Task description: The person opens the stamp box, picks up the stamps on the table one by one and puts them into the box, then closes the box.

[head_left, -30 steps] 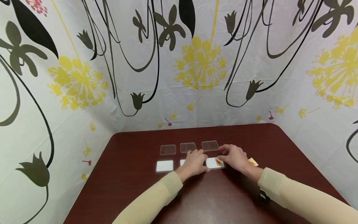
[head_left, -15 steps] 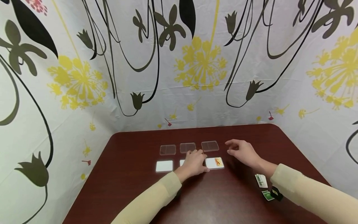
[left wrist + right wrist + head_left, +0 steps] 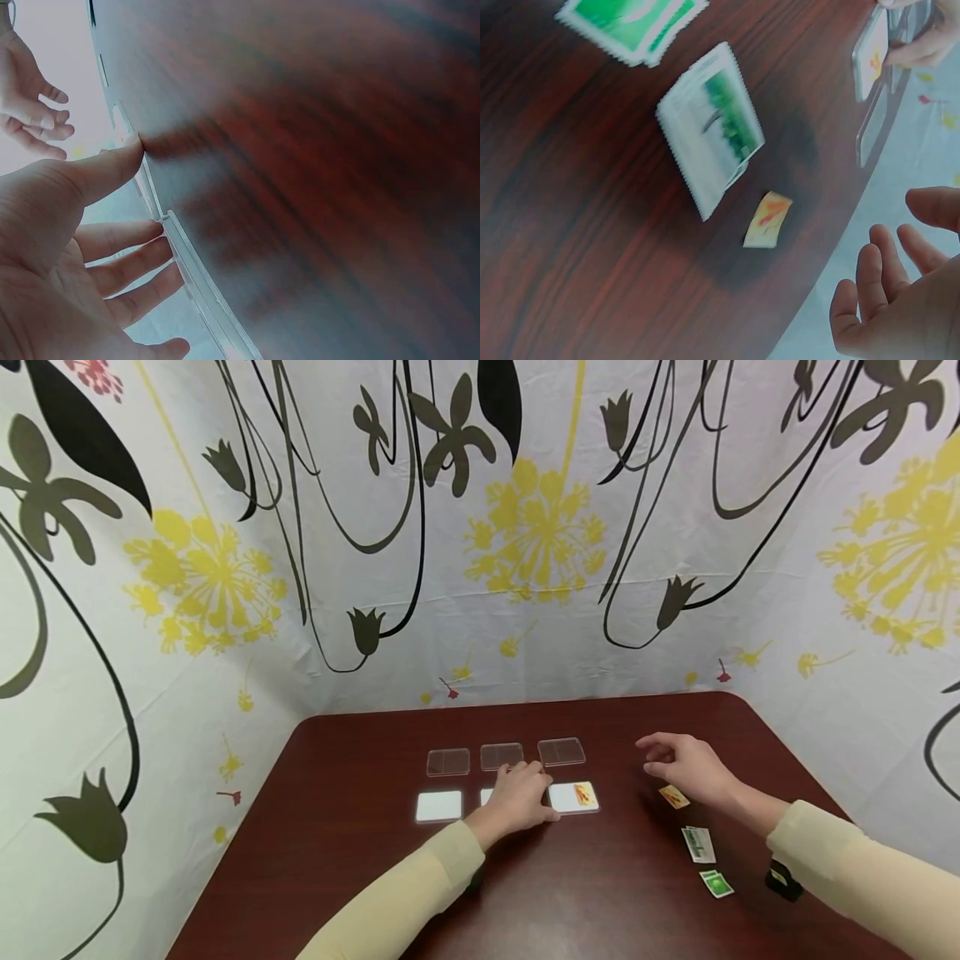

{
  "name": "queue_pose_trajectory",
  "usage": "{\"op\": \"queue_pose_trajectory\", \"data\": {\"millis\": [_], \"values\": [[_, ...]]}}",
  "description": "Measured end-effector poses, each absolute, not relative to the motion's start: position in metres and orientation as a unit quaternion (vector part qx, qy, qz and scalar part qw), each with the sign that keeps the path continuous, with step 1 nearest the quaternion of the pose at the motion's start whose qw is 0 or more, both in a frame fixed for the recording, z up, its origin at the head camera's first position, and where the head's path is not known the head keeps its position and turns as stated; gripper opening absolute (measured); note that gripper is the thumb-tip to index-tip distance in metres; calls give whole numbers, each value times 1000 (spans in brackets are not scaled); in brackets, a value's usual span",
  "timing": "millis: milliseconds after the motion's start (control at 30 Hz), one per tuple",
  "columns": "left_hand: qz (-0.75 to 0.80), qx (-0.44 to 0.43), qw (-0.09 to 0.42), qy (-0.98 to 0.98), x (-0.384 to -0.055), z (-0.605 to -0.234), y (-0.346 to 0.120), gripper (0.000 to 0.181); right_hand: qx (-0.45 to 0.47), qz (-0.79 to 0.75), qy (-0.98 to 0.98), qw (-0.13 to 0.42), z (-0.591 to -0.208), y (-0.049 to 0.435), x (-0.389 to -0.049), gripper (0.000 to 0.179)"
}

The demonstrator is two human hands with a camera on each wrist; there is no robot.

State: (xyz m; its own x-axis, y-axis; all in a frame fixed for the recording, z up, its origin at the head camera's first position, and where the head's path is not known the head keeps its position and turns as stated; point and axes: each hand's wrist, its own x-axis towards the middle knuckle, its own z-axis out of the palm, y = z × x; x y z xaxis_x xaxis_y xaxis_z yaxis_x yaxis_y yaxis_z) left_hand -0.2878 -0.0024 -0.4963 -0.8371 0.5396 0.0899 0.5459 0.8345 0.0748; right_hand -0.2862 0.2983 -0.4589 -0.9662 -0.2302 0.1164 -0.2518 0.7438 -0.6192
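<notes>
My left hand lies over the middle white case and hides most of it. Its thumb and fingertips are at the left edge of the right-hand white case, fingers fairly straight in the left wrist view. An orange-and-yellow postage stamp lies at the right end of that case. My right hand hovers to the right, fingers loosely bent and nothing in them. Just below it on the table is another orange stamp. Nearer me lie white-and-green stamps and green stamps, each overlapping.
Another white case lies at the left of the front row. Three clear plastic lids form a row behind the cases. A flower-patterned cloth hangs behind and beside the dark red wooden table.
My right hand has drawn away from the right-hand case, moving right and leaving the orange stamp in view there. Stamps under the right arm have come into view. My left hand stays put.
</notes>
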Motion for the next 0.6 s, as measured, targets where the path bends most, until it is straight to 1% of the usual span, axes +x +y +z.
{"op": "queue_pose_trajectory", "data": {"millis": [200,333,600], "values": [[-47,-283,29,-957,-288,-497,-2,59,136,319,-938,24,-468,317,-279,35],[-44,-280,29,-959,-289,-497,-1,59,138,307,-941,29,-476,329,-274,35],[-42,-274,22,-961,-287,-494,-1,60,135,297,-945,8,-493,343,-269,37]]}}
